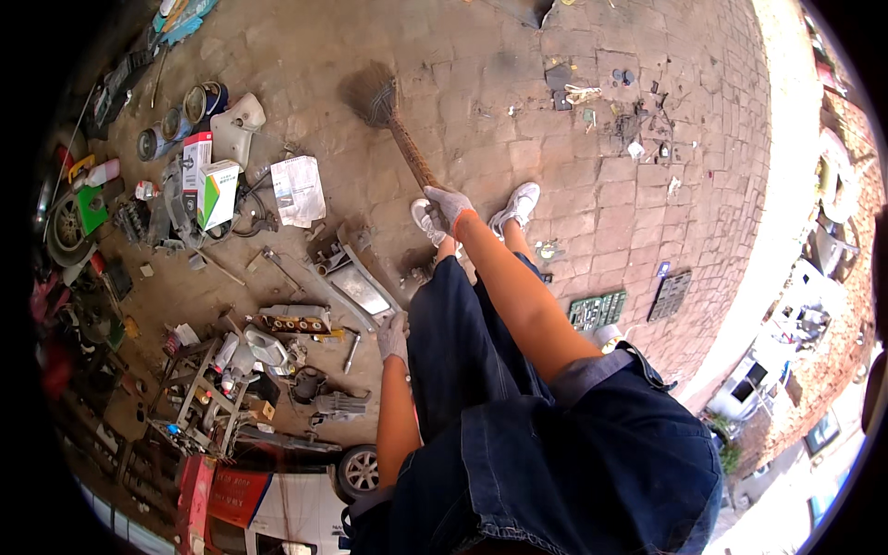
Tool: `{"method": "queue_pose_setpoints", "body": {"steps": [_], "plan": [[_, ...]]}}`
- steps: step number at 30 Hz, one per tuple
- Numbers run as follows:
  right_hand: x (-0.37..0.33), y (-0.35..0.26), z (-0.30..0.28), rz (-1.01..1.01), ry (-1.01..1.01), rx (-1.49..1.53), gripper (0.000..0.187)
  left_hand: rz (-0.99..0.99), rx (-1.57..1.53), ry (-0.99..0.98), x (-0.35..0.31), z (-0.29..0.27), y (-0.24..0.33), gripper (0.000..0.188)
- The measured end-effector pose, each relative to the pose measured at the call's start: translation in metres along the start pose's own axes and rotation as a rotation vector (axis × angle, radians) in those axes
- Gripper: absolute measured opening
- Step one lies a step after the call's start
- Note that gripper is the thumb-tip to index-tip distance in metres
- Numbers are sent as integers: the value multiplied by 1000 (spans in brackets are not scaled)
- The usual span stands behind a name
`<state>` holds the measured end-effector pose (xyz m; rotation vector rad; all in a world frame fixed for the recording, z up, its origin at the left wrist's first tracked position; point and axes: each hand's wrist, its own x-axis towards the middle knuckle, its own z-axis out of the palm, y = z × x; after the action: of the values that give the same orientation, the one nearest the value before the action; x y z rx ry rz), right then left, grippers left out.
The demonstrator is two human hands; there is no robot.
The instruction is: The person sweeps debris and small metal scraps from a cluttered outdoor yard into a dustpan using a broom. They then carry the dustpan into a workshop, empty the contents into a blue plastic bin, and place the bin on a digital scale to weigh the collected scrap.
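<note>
My right hand (450, 203), in a pale glove with an orange cuff, is closed around the handle of a broom (409, 146). The broom slants away to the upper left, its dark bristles spread against the brick paving. Lower and to the left, my left hand (393, 337), also gloved, is closed at the near end of a grey metal tray-like piece (359, 289) with raised edges. Its fingers are partly hidden where they meet that piece. White shoes (517, 205) stand just beyond the broom's grip.
On the left lie cans (172, 120), a white-green box (217, 194), a paper sheet (299, 191) and metal parts. A metal rack (205, 393) stands lower left, near a car wheel (359, 470). Dark debris (638, 125) is scattered at upper right; green circuit boards (597, 311) lie to the right.
</note>
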<state>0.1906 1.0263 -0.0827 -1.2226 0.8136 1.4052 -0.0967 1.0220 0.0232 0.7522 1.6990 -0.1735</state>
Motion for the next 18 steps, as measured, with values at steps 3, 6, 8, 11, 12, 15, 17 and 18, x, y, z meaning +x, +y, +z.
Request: {"method": "queue_pose_setpoints", "body": {"steps": [3,6,8,11,12,15,17,18], "plan": [[-13,-21,-51,37,27,179,19,-14,83,-55,10,-3,-22,33],[-37,-53,-122,-6,128,285,19,-9,92,-74,3,19,-18,33],[-34,-65,-181,-138,245,308,18,-16,125,-67,-5,42,-2,34],[-75,-91,-213,-294,446,291,21,19,166,-91,-6,63,2,35],[-92,-93,-220,-312,485,248,23,31,155,-100,-5,67,1,36],[-141,-77,-228,-319,549,109,30,44,226,-145,-2,77,6,33],[-173,-60,-223,-303,531,3,42,34,314,-144,-6,84,14,33],[-175,-40,-229,-299,477,-25,46,34,364,-147,-8,88,20,32]]}}
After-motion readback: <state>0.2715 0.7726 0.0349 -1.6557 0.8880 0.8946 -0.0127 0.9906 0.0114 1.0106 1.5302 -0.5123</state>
